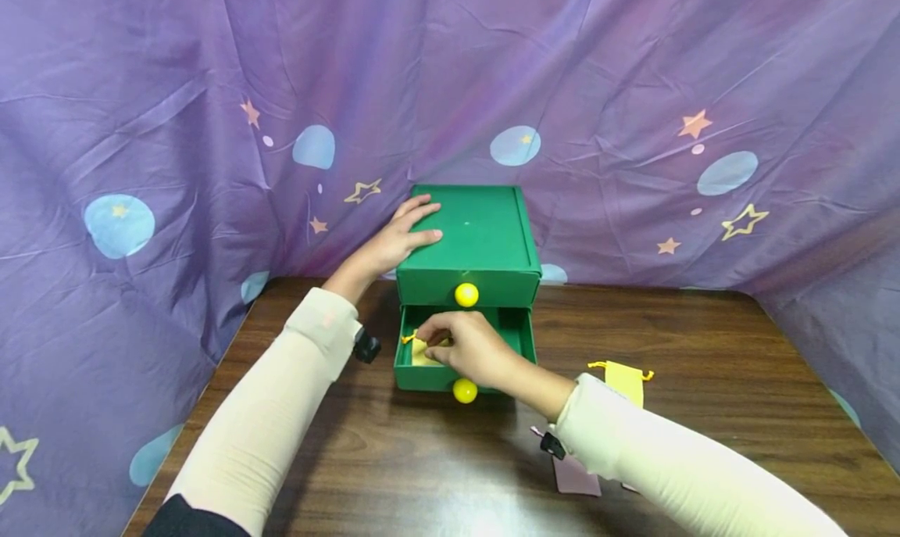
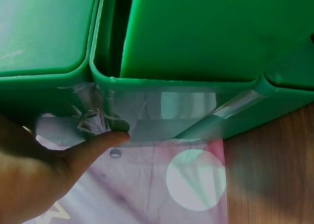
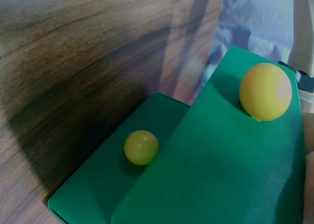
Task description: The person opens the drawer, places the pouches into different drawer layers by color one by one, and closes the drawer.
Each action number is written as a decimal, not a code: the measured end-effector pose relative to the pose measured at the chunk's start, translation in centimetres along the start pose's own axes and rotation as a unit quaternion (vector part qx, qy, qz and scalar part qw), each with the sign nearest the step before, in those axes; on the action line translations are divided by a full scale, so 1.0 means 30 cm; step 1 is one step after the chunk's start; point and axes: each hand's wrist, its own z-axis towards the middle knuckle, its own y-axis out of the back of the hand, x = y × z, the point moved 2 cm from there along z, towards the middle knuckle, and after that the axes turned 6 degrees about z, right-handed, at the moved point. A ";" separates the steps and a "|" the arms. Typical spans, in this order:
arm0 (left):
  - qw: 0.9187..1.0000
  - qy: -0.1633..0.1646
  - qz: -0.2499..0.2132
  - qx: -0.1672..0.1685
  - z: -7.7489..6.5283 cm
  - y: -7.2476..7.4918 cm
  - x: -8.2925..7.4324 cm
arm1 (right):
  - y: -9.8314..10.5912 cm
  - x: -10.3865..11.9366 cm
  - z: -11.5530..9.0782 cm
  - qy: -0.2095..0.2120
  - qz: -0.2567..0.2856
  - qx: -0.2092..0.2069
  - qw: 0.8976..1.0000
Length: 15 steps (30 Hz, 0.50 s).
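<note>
inside the left edge of the lower drawer (image 1: 427, 378) lies a yellow pouch (image 1: 419, 354), right hand (image 1: 469, 347) curled over it, grip unclear; pinch lightly while the spread left hand (image 1: 398, 238) braces the cabinet (image 1: 481, 232).

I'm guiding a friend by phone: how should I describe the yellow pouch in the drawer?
Find the green cabinet, then its open lower drawer. The yellow pouch is inside, at the left, by the right hand; the other yellow pouch lies outside, on the table.
</note>
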 end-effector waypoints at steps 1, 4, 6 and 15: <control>1.000 -0.001 0.002 -0.001 0.002 -0.001 0.001 | 0.001 -0.001 0.000 0.002 0.003 -0.002 1.000; 1.000 -0.004 0.007 -0.003 0.003 -0.002 0.000 | 0.005 0.000 -0.002 0.006 0.016 -0.006 1.000; 1.000 -0.003 0.010 -0.003 0.003 -0.002 0.002 | 0.005 0.003 -0.002 0.003 0.027 -0.006 1.000; 1.000 -0.001 0.003 0.002 0.002 -0.003 -0.004 | 0.021 0.024 -0.011 0.006 0.049 -0.017 0.999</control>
